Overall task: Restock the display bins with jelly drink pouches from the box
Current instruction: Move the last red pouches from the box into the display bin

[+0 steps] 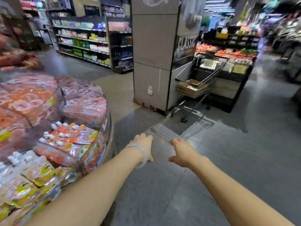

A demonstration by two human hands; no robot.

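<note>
I see the jelly drink pouches [71, 137] lying flat in the round display bins [99, 154], left of both hands, white caps pointing up-left. The left hand [143, 147], beside the bins, holds nothing, fingers loose. The right hand [182, 152], further right, likewise.

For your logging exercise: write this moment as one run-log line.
left hand: empty, open | right hand: empty, open | round clear-walled display bins: left | metal shopping cart holding brown cardboard box: ahead
</note>
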